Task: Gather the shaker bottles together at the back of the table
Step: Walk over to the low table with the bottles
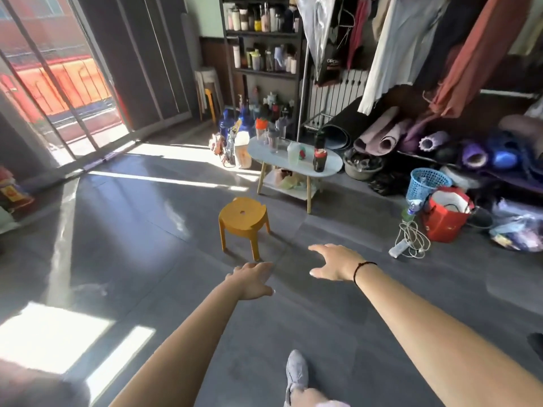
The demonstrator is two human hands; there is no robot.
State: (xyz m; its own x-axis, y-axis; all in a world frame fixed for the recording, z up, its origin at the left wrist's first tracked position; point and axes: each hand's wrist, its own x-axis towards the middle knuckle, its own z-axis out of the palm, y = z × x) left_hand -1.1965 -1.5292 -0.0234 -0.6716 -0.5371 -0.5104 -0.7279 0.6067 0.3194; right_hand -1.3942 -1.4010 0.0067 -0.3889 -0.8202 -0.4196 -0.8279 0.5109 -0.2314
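Nearest: grey shoe (pixel 296 374) on the dark floor. Both arms stretched forward; left hand (pixel 252 279) and right hand (pixel 335 262) empty, fingers spread, a black band on the right wrist. Beyond them, a yellow stool (pixel 243 221). Further: white oval table (pixel 332 167) carrying the shaker bottles (pixel 293 149) (scattered: a cluster at its far-left end, a clear one mid-table, a dark one near its front-right edge). Behind, shelves (pixel 264 33) of more bottles.

yellow stool (pixel 242 218), white tabletop (pixel 332 167) on pale wood legs, black-and-red bottle (pixel 319 155), clear bottle (pixel 293 153), blue mesh basket (pixel 427 183), red bag (pixel 445 218), grey floor (pixel 147 230), black wrist cord (pixel 360 270)
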